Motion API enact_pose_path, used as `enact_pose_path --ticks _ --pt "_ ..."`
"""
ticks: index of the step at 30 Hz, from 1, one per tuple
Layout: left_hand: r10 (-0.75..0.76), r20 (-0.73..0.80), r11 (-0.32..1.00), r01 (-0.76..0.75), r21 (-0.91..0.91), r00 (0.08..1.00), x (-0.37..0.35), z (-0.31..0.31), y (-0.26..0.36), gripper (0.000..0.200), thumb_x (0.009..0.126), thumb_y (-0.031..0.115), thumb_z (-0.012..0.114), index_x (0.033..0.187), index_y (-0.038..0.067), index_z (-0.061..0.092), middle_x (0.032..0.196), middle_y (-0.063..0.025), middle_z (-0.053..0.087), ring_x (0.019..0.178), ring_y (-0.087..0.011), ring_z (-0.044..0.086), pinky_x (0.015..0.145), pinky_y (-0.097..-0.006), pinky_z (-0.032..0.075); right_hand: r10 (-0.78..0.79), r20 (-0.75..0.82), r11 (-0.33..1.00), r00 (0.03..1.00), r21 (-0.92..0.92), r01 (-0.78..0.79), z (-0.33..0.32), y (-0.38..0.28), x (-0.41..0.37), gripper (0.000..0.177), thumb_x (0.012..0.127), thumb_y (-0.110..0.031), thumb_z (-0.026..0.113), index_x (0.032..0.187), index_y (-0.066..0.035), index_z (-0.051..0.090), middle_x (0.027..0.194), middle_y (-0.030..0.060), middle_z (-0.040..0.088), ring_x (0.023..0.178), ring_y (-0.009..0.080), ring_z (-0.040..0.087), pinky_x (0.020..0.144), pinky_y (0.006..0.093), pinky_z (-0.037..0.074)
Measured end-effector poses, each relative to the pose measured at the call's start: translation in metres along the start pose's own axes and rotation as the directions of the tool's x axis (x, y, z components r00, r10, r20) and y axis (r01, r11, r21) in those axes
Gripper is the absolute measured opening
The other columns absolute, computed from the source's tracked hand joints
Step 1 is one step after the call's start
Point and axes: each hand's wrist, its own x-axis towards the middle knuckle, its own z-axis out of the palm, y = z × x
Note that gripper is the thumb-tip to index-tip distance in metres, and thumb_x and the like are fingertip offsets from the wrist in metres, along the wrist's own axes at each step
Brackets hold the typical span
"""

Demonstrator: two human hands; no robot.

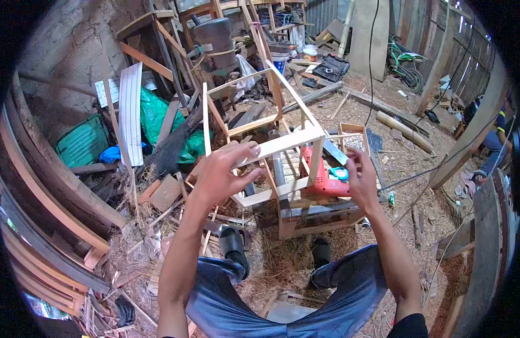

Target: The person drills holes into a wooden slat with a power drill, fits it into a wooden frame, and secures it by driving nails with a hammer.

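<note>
A pale wooden frame (293, 141) of slender strips stands in front of me, partly over a low wooden bench (305, 213). My left hand (223, 172) is at the near end of its top rail, fingers over the wood and thumb below. To the right of the frame, my right hand (362, 179) has curled fingers, the tips close together; anything small between them is hidden. Close to those fingertips lies a flat light-blue strip (334, 152). A red power tool (332, 185) rests on the bench behind the frame's leg, with a turquoise round item (340, 173) against it.
A small wooden box (353, 130) of bits sits on the bench's far side. Wood scraps and shavings cover the ground. Curved timber pieces (51, 186) stand at left. A black cable (406, 183) runs right. Another person (494, 143) is at the far right.
</note>
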Motion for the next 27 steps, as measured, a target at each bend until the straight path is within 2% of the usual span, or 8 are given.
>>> enact_pose_path --ticks 4,8,10,11,13,17,19,27 --pt "0.111 0.004 0.993 -0.111 0.041 0.994 0.008 0.003 0.009 0.034 0.066 0.010 0.081 0.095 0.003 0.065 0.103 -0.0154 0.067 0.083 -0.0292 0.065 0.072 -0.0352 0.052 -0.083 0.036 0.900 0.996 0.432 0.059 0.014 -0.053 0.004 0.041 0.098 -0.023 0.044 0.132 -0.001 0.044 0.121 0.0140 0.055 0.112 0.0227 0.052 0.095 0.0340 0.041" --pt "0.155 -0.009 0.988 -0.155 -0.002 0.988 0.013 0.005 0.023 0.034 0.065 0.011 0.082 0.094 0.003 0.065 0.104 -0.0150 0.067 0.082 -0.0283 0.065 0.072 -0.0344 0.053 -0.029 -0.125 0.856 0.992 0.509 0.089 0.011 -0.091 0.009 0.042 0.096 -0.023 0.048 0.130 0.000 0.044 0.119 0.0133 0.055 0.110 0.0233 0.052 0.095 0.0351 0.040" --pt "0.196 0.005 0.980 -0.196 -0.030 0.981 0.014 0.013 0.024 0.034 0.065 0.012 0.082 0.093 0.003 0.065 0.105 -0.0146 0.067 0.082 -0.0280 0.065 0.072 -0.0343 0.053 -0.238 -0.390 0.967 0.889 -0.006 0.256 0.004 -0.100 0.012 0.036 0.090 -0.018 0.057 0.121 -0.001 0.051 0.111 0.0137 0.058 0.104 0.0263 0.055 0.091 0.0363 0.041" --pt "0.235 0.016 0.970 -0.234 -0.060 0.972 0.014 0.018 0.024 0.033 0.065 0.012 0.082 0.092 0.003 0.065 0.106 -0.0143 0.067 0.082 -0.0276 0.065 0.072 -0.0341 0.053 -0.238 -0.391 0.967 0.889 -0.014 0.253 -0.002 -0.105 0.013 0.036 0.090 -0.018 0.057 0.121 -0.001 0.051 0.111 0.0137 0.058 0.104 0.0263 0.055 0.091 0.0363 0.041" --pt "0.244 0.028 0.968 -0.242 -0.060 0.969 0.014 0.024 0.024 0.033 0.065 0.013 0.082 0.092 0.003 0.065 0.106 -0.0136 0.067 0.081 -0.0270 0.065 0.071 -0.0339 0.053 -0.591 -0.231 0.805 0.773 -0.217 0.552 -0.014 -0.114 0.018 0.028 0.083 -0.008 0.063 0.110 -0.002 0.059 0.101 0.0134 0.061 0.097 0.0290 0.056 0.086 0.0383 0.042" --pt "0.246 0.054 0.968 -0.242 -0.069 0.968 0.018 0.027 0.027 0.034 0.067 0.013 0.081 0.095 0.003 0.065 0.103 -0.0129 0.067 0.082 -0.0271 0.065 0.073 -0.0337 0.053 -0.615 0.076 0.777 0.785 -0.111 0.620 -0.006 -0.127 0.026 0.021 0.078 -0.003 0.066 0.099 -0.009 0.064 0.095 0.0073 0.063 0.091 0.0270 0.057 0.083 0.0379 0.042" --pt "0.038 0.174 0.999 -0.034 -0.025 0.984 0.018 0.029 0.033 0.036 0.068 0.015 0.081 0.096 0.003 0.063 0.100 -0.0127 0.067 0.084 -0.0275 0.065 0.075 -0.0347 0.053 -0.616 0.087 0.780 0.783 -0.070 0.622 -0.003 -0.129 0.027 0.018 0.078 -0.007 0.067 0.096 -0.011 0.065 0.093 0.0059 0.063 0.089 0.0253 0.058 0.082 0.0372 0.042" --pt "-0.128 0.224 0.991 0.135 -0.015 0.966 0.022 0.043 0.049 0.052 0.075 0.028 0.077 0.104 0.003 0.041 0.087 -0.0204 0.063 0.082 -0.0387 0.064 0.068 -0.0421 0.052 -0.432 0.221 0.900 0.874 0.046 0.433 -0.001 -0.115 0.022 0.021 0.076 -0.007 0.069 0.097 -0.008 0.068 0.092 0.0092 0.064 0.088 0.0278 0.060 0.080 0.0384 0.045"
